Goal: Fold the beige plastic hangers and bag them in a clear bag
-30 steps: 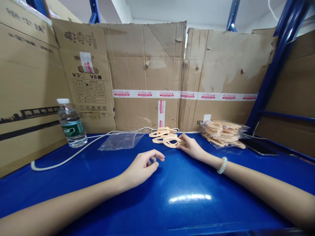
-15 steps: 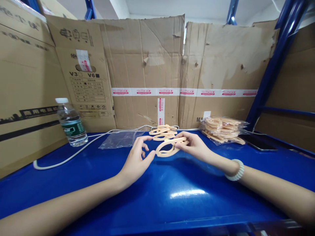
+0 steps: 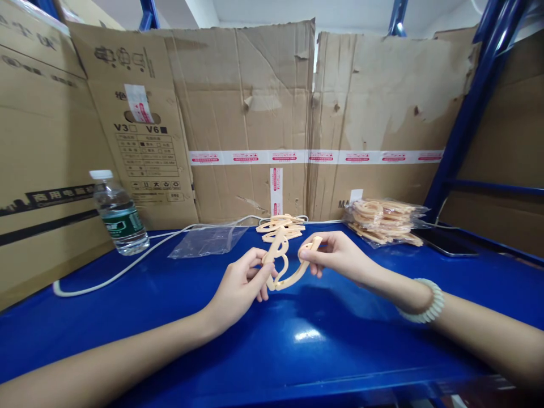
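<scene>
Both my hands hold one beige looped plastic piece [image 3: 284,262] above the blue shelf surface [image 3: 297,340]. My left hand [image 3: 240,286] pinches its left, upright part. My right hand [image 3: 335,258], with a pale bead bracelet on the wrist, pinches its right end. Just behind them lies a small pile of the same beige pieces [image 3: 280,225]. An empty clear plastic bag [image 3: 208,241] lies flat to the left of the pile.
A water bottle [image 3: 119,215] stands at the left by a white cable [image 3: 127,263]. A clear bag full of beige pieces [image 3: 385,221] sits at the right, a dark phone [image 3: 446,242] beside it. Cardboard sheets [image 3: 255,113] wall the back and sides.
My right hand lifted a beige piece off the pile and brought it toward me. My left hand rose from the surface and took hold of its other end; the piece is now tilted upright.
</scene>
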A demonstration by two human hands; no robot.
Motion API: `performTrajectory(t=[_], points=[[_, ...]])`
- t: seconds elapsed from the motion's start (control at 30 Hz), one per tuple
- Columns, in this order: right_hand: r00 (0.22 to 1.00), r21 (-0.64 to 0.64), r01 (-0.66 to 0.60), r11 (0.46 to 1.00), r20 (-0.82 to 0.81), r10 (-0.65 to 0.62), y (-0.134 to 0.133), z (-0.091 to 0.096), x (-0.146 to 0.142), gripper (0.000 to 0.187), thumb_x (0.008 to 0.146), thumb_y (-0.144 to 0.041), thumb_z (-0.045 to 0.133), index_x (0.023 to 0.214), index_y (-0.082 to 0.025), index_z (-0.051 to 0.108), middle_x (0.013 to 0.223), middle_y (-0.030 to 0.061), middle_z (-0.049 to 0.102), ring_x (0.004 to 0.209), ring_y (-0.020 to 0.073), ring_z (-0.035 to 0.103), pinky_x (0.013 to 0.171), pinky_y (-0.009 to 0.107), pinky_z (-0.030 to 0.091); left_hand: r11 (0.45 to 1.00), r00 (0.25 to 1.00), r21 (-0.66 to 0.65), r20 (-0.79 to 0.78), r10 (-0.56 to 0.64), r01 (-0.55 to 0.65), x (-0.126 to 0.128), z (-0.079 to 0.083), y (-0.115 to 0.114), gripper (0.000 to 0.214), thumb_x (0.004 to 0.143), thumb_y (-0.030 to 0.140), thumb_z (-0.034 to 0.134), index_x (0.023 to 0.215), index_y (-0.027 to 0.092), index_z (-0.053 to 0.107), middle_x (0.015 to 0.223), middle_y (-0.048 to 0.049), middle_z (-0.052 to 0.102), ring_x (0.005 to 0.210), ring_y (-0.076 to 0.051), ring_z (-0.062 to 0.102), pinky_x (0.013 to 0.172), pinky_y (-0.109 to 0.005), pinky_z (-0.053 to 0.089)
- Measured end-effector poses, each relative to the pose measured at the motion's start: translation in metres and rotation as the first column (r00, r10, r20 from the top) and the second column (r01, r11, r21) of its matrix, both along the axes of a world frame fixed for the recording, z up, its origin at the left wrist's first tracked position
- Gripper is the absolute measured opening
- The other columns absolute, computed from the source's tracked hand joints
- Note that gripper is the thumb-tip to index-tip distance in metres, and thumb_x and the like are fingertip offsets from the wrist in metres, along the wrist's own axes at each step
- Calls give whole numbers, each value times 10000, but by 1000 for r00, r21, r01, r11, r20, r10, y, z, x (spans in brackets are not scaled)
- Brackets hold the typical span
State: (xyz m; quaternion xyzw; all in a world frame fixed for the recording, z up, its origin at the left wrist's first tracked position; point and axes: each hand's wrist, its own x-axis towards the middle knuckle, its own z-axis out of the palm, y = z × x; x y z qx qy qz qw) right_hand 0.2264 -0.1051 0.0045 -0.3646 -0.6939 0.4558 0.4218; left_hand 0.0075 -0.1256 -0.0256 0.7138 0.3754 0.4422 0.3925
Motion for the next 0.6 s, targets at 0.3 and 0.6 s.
performTrajectory(t=[0.3,0.6], points=[[965,-89,-37,995,256,58,20,-3,18,333,681,-434,777,719,-128,651,601,8,604,529,90,537,425,184,421,976,983,131,-41,178,-171,-5,0,5,357,928,477,461,722,185,461,584,39,530,542,-110,530,542,-219,425],[990,-253,-116,961,-110,91,19,-15,14,280,726,-325,754,798,-163,537,719,-2,620,592,97,593,486,190,456,979,973,117,-140,184,-169,-4,2,2,406,885,519,478,652,191,425,527,66,378,477,-93,350,454,-214,272]])
